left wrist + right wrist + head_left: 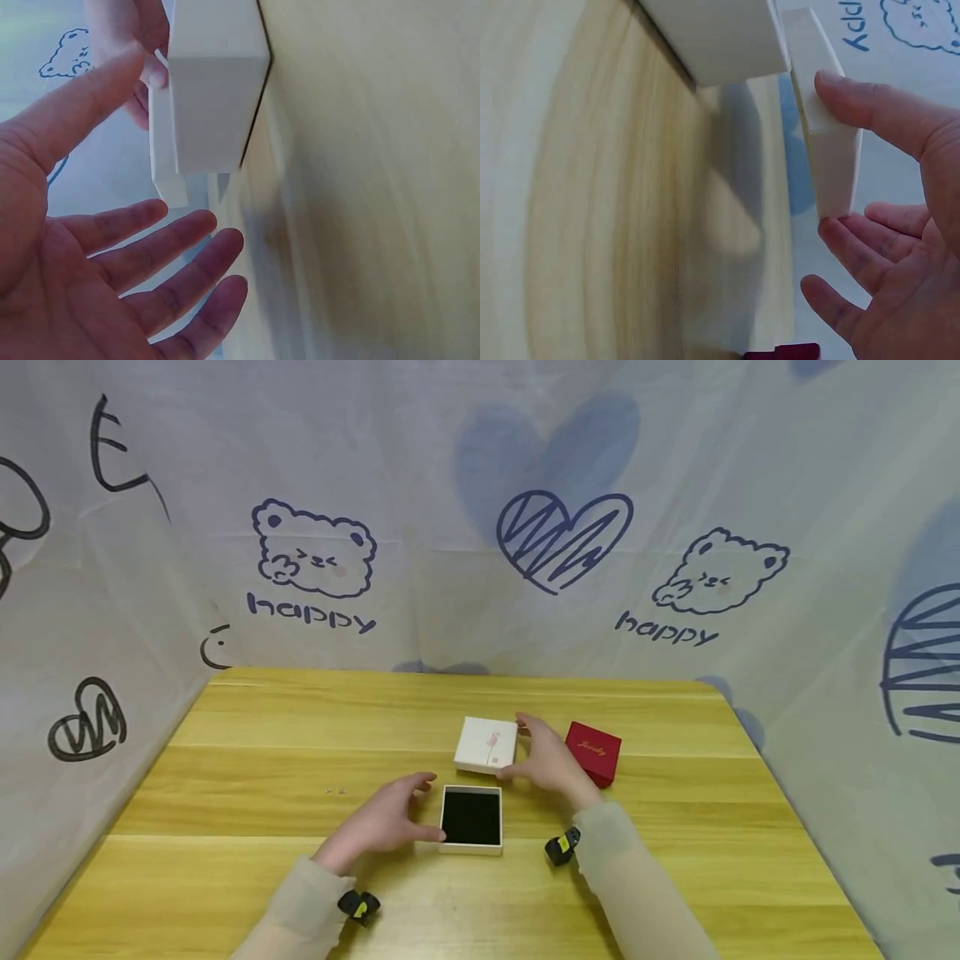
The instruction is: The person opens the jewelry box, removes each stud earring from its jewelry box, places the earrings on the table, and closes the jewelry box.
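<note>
Now, lid (483,745): white with a small pink print, just beyond the base (470,850); to my eye it is lifted clear of the table (240,760).
Right hand (546,758): pinches the lid at its right end alone, thumb on the near side, fingertips on the far side. With nothing under the other end, the lid could pivot or slip, and a dropped corner might strike the base.
Base: open on the table, black lining showing. A tilted lid coming down on its rim could catch, bend a wall or shove the whole thing.
Left hand (384,820): fingers spread wide, holding nothing; thumb tip at the base's left edge, touching or just beside, I can't tell. A careless nudge could slide the base, which looks light.
Red box (594,752): right of the right hand, partly hidden by it. An outward swing of that wrist could knock it.
Bits (342,791): two, too tiny to identify, left of the left hand; a passing sleeve might sweep them away.
</note>
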The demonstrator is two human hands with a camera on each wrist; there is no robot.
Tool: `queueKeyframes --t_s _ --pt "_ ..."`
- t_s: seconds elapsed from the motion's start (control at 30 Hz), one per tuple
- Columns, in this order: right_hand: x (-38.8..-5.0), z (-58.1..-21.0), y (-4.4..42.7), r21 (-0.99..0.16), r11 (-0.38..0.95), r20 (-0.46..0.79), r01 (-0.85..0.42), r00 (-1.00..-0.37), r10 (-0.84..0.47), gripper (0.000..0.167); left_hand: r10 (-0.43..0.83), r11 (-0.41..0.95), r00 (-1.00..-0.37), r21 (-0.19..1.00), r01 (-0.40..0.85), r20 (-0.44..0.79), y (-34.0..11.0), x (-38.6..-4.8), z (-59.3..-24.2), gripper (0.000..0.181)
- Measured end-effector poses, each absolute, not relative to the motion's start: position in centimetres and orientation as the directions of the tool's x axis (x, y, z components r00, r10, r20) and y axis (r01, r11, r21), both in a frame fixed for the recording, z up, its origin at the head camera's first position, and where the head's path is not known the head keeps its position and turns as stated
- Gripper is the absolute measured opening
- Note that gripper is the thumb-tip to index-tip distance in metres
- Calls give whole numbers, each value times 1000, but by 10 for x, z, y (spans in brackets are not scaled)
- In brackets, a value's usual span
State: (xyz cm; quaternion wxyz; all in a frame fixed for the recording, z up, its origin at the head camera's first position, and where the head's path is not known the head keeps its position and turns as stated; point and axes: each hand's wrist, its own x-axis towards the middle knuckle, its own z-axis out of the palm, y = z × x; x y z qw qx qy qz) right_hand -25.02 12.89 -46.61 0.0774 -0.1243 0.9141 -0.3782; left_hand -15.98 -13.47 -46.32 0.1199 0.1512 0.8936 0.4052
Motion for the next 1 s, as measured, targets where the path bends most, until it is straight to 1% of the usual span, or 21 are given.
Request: queueKeyframes --t_s 0.07,0.23,0.67,0.77,1.0 --pt "-245 -464 129 -711 679 -41 -181 -954 -297 100 359 624 -930 762 175 -80 -135 -160 -461 83" --pt "-230 -456 130 -712 667 -14 -220 -945 -326 98 347 615 -937 762 204 -29 -136 -164 -456 82" --pt "-197 -444 130 -719 620 54 -313 -915 -400 97 357 653 -934 713 257 10 -133 -168 -441 94" --pt "-191 -440 130 -718 618 50 -319 -910 -410 96 374 651 -927 706 280 23 -132 -168 -438 96" --pt "-178 -434 131 -714 617 36 -330 -898 -438 96 461 627 -886 687 368 55 -131 -164 -433 97"
